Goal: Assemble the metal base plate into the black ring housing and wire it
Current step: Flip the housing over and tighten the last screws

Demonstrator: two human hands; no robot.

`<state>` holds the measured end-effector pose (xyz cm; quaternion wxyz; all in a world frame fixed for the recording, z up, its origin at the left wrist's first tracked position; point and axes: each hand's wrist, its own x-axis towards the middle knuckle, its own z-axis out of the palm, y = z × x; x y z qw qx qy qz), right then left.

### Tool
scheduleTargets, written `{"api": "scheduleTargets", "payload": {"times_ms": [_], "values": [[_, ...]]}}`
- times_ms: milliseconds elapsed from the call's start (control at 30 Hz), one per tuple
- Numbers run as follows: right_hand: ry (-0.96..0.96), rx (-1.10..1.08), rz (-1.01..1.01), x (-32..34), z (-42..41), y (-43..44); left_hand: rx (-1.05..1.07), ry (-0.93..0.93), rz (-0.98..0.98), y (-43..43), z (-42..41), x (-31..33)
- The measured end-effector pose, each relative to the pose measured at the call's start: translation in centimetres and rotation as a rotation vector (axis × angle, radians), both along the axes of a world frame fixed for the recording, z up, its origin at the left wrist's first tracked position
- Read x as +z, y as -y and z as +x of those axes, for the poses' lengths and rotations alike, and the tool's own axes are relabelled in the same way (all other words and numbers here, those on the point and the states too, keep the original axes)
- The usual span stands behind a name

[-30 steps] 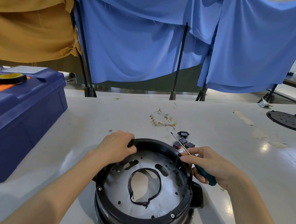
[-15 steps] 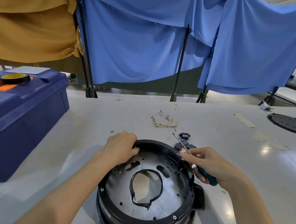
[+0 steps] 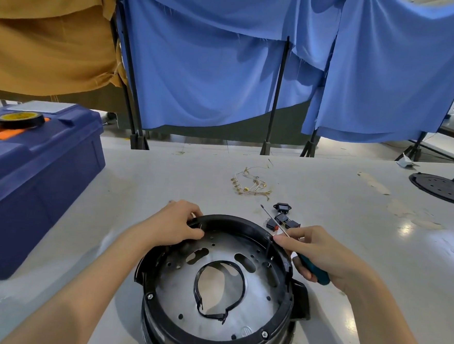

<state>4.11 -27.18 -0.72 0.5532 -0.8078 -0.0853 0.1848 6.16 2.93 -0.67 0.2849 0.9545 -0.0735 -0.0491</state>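
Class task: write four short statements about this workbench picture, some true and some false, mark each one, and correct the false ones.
1. The right hand holds a teal-handled screwdriver. True.
2. The metal base plate lies inside the black ring housing. True.
3. The left hand holds the wire bundle. False: it grips the housing's far rim; the bundle lies apart, beyond the housing.
4. The tape roll sits inside the housing. False: it sits on top of the blue toolbox.
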Motion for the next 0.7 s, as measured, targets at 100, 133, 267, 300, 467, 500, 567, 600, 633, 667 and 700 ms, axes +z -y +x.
{"api": "scheduleTargets", "payload": {"times_ms": [100,133,267,300,467,500,567,600,633,667,700], "values": [[0.043,-0.076,0.039,0.3,0.3,0.1,0.054,0.008,-0.046,-0.7,-0.7,0.1],[0.063,-0.113,0.054,0.3,0.4,0.1,0.067,0.02,-0.031,-0.7,-0.9,0.1],[0.069,-0.147,0.023,0.2,0.3,-0.4,0.082,0.064,0.019,-0.1,-1.4,0.1],[0.06,-0.136,0.006,0.0,0.2,-0.5,0.085,0.07,0.048,0.2,-1.5,0.2],[0.043,-0.131,0.015,-0.3,0.2,-0.7,0.103,0.137,0.217,1.5,-1.6,0.5],[0.045,-0.138,0.024,-0.3,0.3,-0.7,0.095,0.148,0.224,1.6,-1.6,0.6],[0.04,-0.15,0.037,-0.5,0.4,-0.5,0.086,0.168,0.213,1.4,-1.6,0.8],[0.03,-0.151,0.033,-0.7,0.5,-0.4,0.081,0.18,0.208,1.4,-1.6,1.0],[0.017,-0.141,0.024,-0.8,0.5,-0.3,0.078,0.191,0.204,1.3,-1.5,1.2],[0.002,-0.122,0.015,-1.0,0.6,-0.3,0.074,0.201,0.196,1.3,-1.4,1.4],[-0.015,-0.1,0.006,-1.3,0.6,-0.2,0.071,0.214,0.183,1.3,-1.3,1.7]]}}
